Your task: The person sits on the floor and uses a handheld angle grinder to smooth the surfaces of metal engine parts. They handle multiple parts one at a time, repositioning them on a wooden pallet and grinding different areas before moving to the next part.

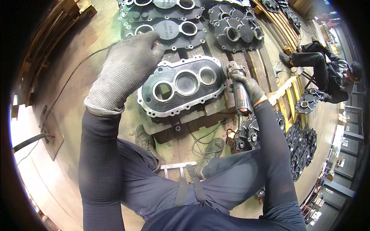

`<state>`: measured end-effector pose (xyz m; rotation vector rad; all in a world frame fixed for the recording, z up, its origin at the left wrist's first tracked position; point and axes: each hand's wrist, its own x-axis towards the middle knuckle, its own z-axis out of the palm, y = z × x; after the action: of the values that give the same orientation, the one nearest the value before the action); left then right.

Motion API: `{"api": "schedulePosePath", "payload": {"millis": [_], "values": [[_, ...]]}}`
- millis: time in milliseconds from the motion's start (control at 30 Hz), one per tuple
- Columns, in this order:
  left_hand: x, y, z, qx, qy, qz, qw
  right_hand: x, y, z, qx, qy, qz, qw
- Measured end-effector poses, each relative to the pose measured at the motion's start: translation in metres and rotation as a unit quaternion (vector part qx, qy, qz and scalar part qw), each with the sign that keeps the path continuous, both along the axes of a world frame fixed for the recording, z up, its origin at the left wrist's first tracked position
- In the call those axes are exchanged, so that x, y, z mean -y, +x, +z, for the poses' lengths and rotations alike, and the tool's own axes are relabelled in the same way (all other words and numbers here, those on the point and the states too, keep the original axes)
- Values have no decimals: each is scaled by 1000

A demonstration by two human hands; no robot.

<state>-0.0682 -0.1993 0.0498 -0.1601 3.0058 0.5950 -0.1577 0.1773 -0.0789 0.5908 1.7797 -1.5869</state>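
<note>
My right hand (249,87), in a grey glove, is wrapped round an angle grinder (242,98). The grinder's head is at the right end of a black metal housing cover (152,104) with a bright machined rim and three round openings. Its disc is seen nearly edge-on by the rim; whether it touches is not clear. Above the cover's upper left edge is my left hand (137,54), also gloved, with the fingers curled in. What those fingers hold, if anything, is hidden. The cover lies on a wooden pallet (216,107) in front of my knees.
More black castings (169,32) lie beyond the cover, with others (239,34) to their right and a pile (302,146) at far right. A cable (73,71) crosses the floor at left. A person (323,69) sits at right by another casting (309,101). Wooden pallets (50,34) stand at left.
</note>
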Motion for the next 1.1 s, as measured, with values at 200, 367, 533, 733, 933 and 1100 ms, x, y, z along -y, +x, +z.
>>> {"api": "schedulePosePath", "payload": {"millis": [200,367,533,733,933,1100], "values": [[-1,1,2,-7,-11,11,1000,4,-30,-6,-8,37,80,996],[2,3,-2,-19,21,9,1000,7,-56,-19,-35,80,138,987],[3,2,-6,-14,27,12,999,20,-67,-20,-62,141,172,973],[7,5,-2,-13,26,3,1000,29,-83,-32,-89,164,185,965],[10,6,-5,-33,54,-7,998,43,-77,-23,-120,189,206,953],[10,10,2,-36,50,-1,998,49,-80,-25,-159,180,221,945]]}}
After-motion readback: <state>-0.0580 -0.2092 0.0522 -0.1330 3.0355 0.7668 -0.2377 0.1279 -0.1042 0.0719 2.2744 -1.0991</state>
